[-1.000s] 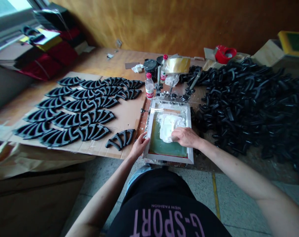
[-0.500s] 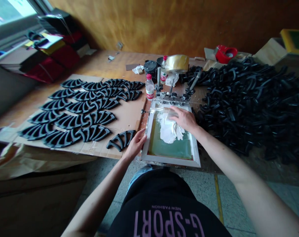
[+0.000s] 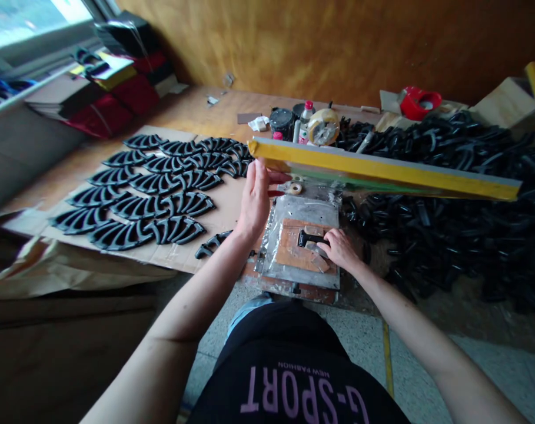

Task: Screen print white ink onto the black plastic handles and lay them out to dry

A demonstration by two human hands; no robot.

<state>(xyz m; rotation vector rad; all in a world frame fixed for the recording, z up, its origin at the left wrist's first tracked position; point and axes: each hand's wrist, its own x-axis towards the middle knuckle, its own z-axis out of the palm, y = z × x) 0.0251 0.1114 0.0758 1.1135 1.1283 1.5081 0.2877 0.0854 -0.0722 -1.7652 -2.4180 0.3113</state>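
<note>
My left hand grips the near left corner of a yellow-edged screen frame, which is lifted and tilted up over the work spot. Under it lies a metal base plate with a brown wooden jig. A small black plastic part sits on the jig, and the fingers of my right hand are closed on its right end. Another black curved part lies just left of the plate, below my left wrist.
Several black fan-shaped parts lie in rows on a cardboard sheet to the left. A large heap of black parts fills the right side. Bottles, a dark jar, a tape roll and a red tape dispenser stand behind.
The screen frame lay flat with white ink while my right hand wiped across it. My left hand has since swung it up, and my right hand has dropped to the black part on the jig.
</note>
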